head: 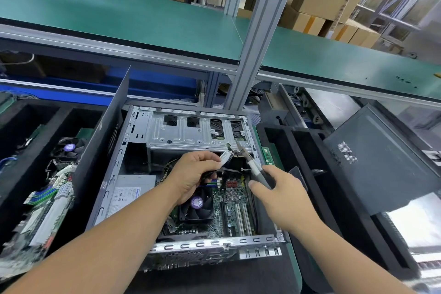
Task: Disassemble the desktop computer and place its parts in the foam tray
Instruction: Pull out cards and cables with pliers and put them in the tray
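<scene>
Left hand (pixel 193 175) gripping cable (pixel 225 159) — over open computer (pixel 191 174)

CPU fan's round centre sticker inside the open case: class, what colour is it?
Purple, with pale lettering, on the CPU fan; head view.

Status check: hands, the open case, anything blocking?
Left hand grips cable bundle. Right hand holds cutters, tips at cable. Case open, board still in. Nothing blocking.

Open computer case (pixel 191 174) at lower centre; foam tray (pixel 35 150) of boards at left, another tray (pixel 310 150) at right.
</scene>
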